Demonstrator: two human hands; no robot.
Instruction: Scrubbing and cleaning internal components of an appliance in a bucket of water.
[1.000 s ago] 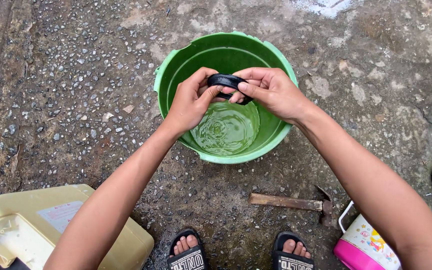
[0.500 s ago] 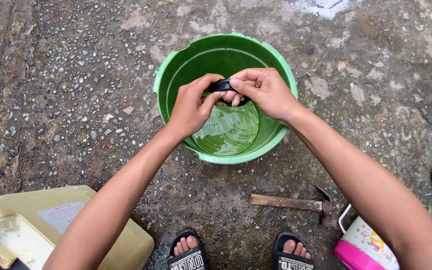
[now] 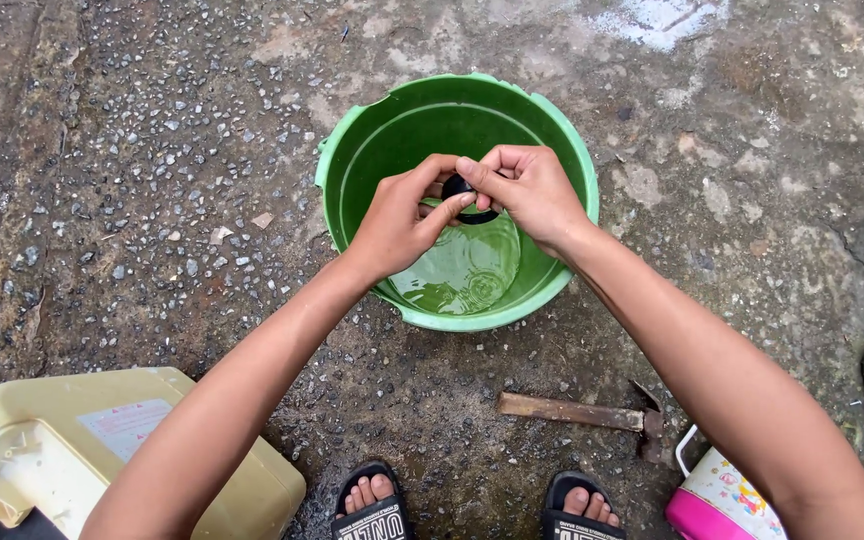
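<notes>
Both hands — left hand, right hand — pinch a small black rubber ring together above the green bucket of water; a hammer lies nearer the feet.

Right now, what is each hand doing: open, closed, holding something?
Left hand: closed, pinching the small black object over the green bucket.
Right hand: closed on the same black object, sharing the grip.

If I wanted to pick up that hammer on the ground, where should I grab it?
Grab the hammer by its long wooden handle, near the left end, reaching down from above. It lies flat on the concrete ground, the handle is bare and straight, and the rusty metal head at the right end sits close to the pink container.
</notes>
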